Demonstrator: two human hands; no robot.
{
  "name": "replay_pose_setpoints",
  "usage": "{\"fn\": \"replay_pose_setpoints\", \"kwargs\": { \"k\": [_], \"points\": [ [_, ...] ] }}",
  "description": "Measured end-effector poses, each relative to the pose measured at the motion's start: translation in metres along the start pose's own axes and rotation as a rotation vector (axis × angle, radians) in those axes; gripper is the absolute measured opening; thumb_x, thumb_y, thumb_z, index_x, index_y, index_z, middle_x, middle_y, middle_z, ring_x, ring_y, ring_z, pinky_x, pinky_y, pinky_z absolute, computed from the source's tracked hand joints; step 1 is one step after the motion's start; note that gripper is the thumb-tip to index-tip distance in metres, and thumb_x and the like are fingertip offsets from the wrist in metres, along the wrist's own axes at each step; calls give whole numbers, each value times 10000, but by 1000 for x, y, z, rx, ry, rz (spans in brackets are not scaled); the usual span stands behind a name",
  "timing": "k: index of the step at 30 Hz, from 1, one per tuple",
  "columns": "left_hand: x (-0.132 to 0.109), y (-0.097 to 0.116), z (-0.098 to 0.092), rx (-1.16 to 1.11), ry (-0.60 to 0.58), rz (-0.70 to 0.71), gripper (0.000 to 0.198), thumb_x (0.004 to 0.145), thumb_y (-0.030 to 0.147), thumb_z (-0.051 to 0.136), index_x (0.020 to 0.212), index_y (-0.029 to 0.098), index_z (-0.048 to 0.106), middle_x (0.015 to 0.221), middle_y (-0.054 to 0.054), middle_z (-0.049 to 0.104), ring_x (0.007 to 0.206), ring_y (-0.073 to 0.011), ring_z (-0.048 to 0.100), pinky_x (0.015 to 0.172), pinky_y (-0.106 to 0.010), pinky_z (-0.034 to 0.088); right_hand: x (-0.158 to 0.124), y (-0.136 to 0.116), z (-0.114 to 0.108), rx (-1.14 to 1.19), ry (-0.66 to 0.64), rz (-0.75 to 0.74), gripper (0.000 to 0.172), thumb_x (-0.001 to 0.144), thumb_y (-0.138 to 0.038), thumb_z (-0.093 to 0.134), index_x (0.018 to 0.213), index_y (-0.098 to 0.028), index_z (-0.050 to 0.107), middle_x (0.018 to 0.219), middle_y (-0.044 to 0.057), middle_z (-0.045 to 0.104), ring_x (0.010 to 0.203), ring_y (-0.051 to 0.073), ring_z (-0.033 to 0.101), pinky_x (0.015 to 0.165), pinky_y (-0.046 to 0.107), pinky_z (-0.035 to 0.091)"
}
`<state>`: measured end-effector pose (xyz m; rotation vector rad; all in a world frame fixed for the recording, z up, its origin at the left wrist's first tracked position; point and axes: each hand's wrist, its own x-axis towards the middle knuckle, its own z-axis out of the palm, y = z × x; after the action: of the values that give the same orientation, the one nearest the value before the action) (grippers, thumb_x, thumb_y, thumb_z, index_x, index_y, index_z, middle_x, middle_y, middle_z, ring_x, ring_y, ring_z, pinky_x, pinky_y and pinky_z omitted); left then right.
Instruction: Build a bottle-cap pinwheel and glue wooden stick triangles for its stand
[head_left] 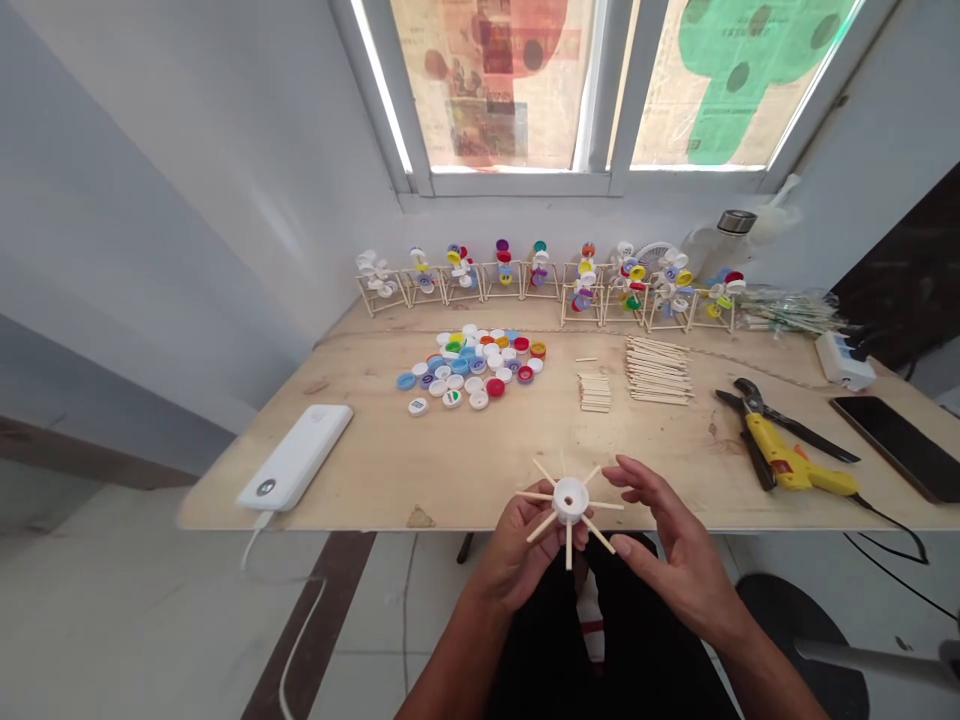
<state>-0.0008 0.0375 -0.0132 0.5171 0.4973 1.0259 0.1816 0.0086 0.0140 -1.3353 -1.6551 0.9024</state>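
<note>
My left hand is closed on a wheel of sticks, its fingers around the lower left side. At the wheel's middle is a white bottle cap with a hole in its centre, and several short wooden sticks spread outward from its rim. Just right of the wheel, my right hand is open, thumb and fingers apart, with the thumb tip close to the lower right stick. Whether that thumb touches the stick I cannot tell.
Loose coloured bottle caps lie mid-table, with short sticks and longer sticks beside them. Several cap wheels on stick frames line the wall. Rightward are pliers, a yellow glue gun and a phone; leftward, a white power bank.
</note>
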Motion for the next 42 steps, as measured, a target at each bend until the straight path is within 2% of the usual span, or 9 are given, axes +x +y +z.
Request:
{"fn": "replay_pose_setpoints", "kwargs": {
  "k": [6, 10, 15, 19, 24, 27, 32, 37, 42],
  "points": [
    [4, -4, 1, -61, -9, -36, 304, 620, 290, 800, 792, 138, 603, 710, -59, 671, 616, -165, 617, 631, -290, 456, 4, -12, -2, 11, -17, -93, 581, 838, -263, 549, 1381, -303, 347, 1373, 77, 468, 1229, 230, 458, 1021, 404, 392],
    [5, 0, -2, -42, -21, -50, 293, 626, 276, 796, 788, 132, 600, 727, -63, 670, 644, -178, 630, 638, -291, 459, 7, -19, -4, 15, -65, -134, 581, 842, -296, 551, 1383, -305, 340, 1380, 71, 457, 1244, 232, 443, 1027, 396, 387],
    [5, 6, -7, -30, -29, -56, 299, 625, 265, 797, 814, 127, 611, 741, -63, 664, 658, -180, 631, 649, -291, 463, 6, -26, -2, -117, -112, -133, 658, 796, -328, 607, 1392, -294, 330, 1392, 80, 436, 1239, 261, 449, 1025, 430, 393],
    [5, 8, -7, -34, -3, -38, 307, 623, 248, 795, 858, 133, 635, 792, -58, 668, 643, -170, 628, 642, -295, 465, 4, -26, 4, -202, -58, -173, 654, 795, -301, 595, 1393, -295, 331, 1376, 76, 450, 1215, 256, 475, 1002, 433, 429],
    [6, 9, -2, -3, 47, -72, 320, 664, 240, 765, 937, 117, 650, 794, -83, 688, 633, -146, 611, 635, -269, 458, 6, -18, 14, -285, 32, -300, 614, 821, -240, 563, 1386, -289, 328, 1356, 86, 450, 1264, 256, 422, 1033, 464, 403],
    [7, 9, -1, 2, 56, -84, 277, 691, 237, 740, 918, 110, 645, 784, -87, 687, 635, -142, 607, 625, -258, 460, 5, -15, 17, -272, 58, -313, 600, 832, -227, 554, 1386, -280, 329, 1354, 90, 445, 1264, 250, 418, 1031, 456, 407],
    [7, 8, -3, 2, 45, -95, 295, 698, 245, 729, 941, 115, 626, 781, -94, 683, 639, -153, 612, 611, -264, 471, 2, -14, 16, -152, 110, -212, 489, 862, -247, 512, 1340, -275, 410, 1298, 88, 496, 1165, 237, 501, 971, 442, 443],
    [7, 5, -2, -20, 43, -112, 323, 680, 236, 739, 957, 125, 615, 776, -82, 669, 639, -155, 610, 595, -264, 473, 9, -8, 13, 60, 190, -10, 352, 879, -324, 507, 1221, -245, 536, 1155, 78, 601, 1025, 207, 586, 924, 399, 453],
    [6, 6, 0, -2, 23, -146, 239, 702, 233, 721, 887, 112, 630, 744, -70, 648, 624, -141, 595, 574, -248, 456, 17, 0, 12, 309, 152, 236, 309, 813, -407, 607, 1030, -192, 652, 884, 56, 695, 883, 188, 632, 856, 347, 475]
  ]
}}
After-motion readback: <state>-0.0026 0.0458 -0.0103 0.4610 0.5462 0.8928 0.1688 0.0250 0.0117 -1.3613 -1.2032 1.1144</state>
